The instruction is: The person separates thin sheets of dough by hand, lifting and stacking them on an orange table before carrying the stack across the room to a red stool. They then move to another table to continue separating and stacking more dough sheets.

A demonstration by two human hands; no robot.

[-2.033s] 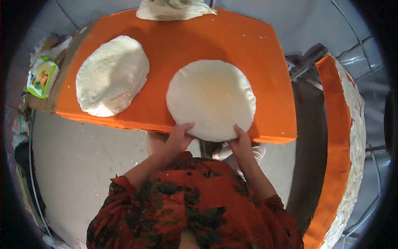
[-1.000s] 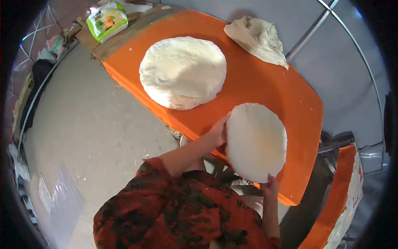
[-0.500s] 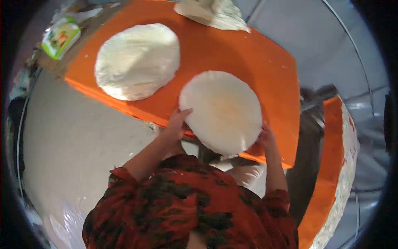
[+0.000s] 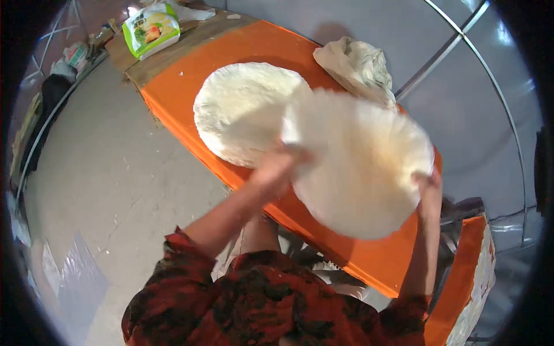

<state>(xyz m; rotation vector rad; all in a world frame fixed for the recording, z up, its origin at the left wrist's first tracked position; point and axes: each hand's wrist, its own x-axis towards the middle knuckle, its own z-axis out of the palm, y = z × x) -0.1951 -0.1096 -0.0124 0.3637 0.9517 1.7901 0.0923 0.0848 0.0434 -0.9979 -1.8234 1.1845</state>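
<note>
A large, thin, round flatbread (image 4: 358,179), pale with a light brown patch, is held up over the table between my two hands. My left hand (image 4: 285,164), smeared by motion, is closed on its left edge. On the right edge, my right hand (image 4: 427,183) pinches the bread with the thumb on top. Behind and to the left, a stack of similar pale rounds (image 4: 236,109) lies on the orange tabletop (image 4: 190,124); the held bread overlaps its right side in view.
A crumpled whitish cloth (image 4: 358,66) sits at the table's back edge, near the grey wall. A green and white food package (image 4: 151,30) stands on the wooden board (image 4: 138,72) at the far left. At the right is another orange surface (image 4: 461,277) with a pale layered edge.
The flatbread has been lifted and now looks larger, blurred and tilted. My hands have moved right with it. The view has shifted, bringing the cloth and package further into sight.
</note>
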